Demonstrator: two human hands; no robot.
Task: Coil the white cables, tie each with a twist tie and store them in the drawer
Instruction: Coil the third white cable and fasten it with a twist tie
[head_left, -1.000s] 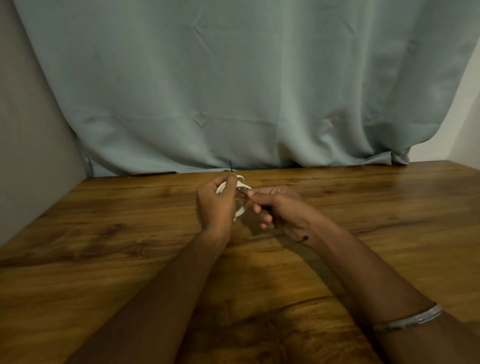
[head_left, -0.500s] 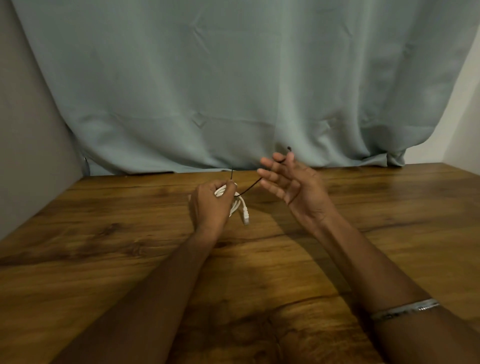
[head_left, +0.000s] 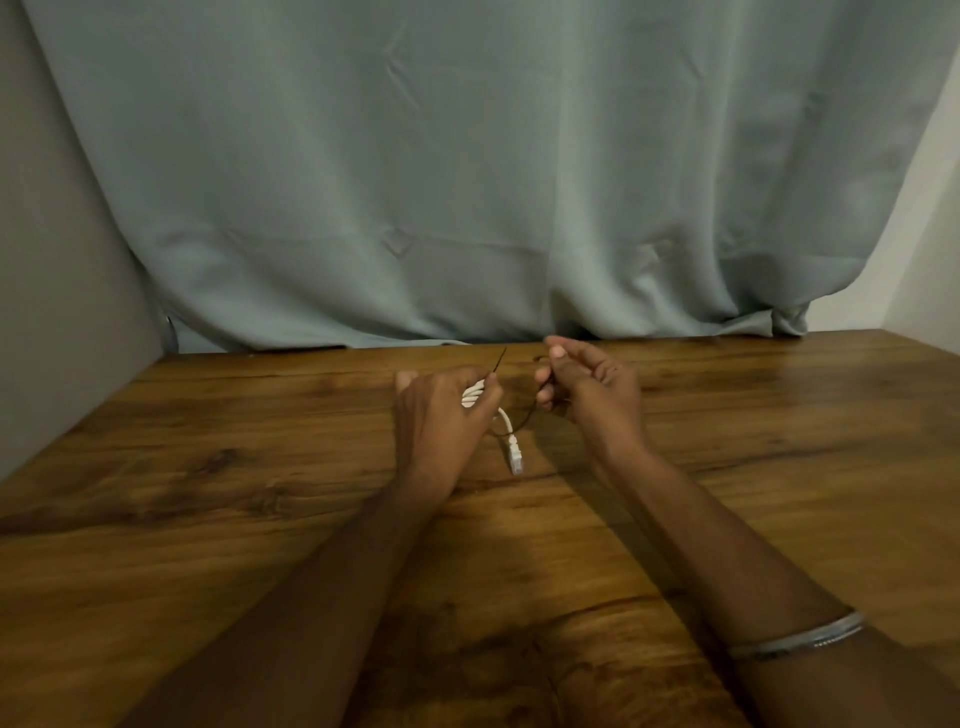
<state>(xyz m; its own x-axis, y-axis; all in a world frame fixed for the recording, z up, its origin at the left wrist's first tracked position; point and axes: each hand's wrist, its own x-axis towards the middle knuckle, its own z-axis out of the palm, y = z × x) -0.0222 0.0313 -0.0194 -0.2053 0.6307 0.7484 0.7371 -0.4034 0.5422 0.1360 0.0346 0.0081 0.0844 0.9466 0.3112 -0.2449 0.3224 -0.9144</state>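
My left hand (head_left: 441, 415) grips a small coil of white cable (head_left: 475, 396) above the wooden table (head_left: 208, 493). The cable's plug end (head_left: 515, 460) hangs down below the hand. A thin dark twist tie (head_left: 522, 418) loops under the coil; one end sticks up past my left fingers and the other end runs to my right hand (head_left: 587, 387), whose curled fingers pinch it. Both hands are close together near the table's far middle. Most of the coil is hidden inside my left hand. No drawer is in view.
A pale blue-green curtain (head_left: 467, 182) hangs behind the table's far edge. A grey wall (head_left: 62, 260) borders the left side and a white wall (head_left: 924, 249) the right. My right wrist wears a silver bangle (head_left: 800, 636).
My right hand came down from its raised, spread position and moved back toward the coil, fingers curling on the tie's end. The tie now loops below the coil. My left hand stayed put.
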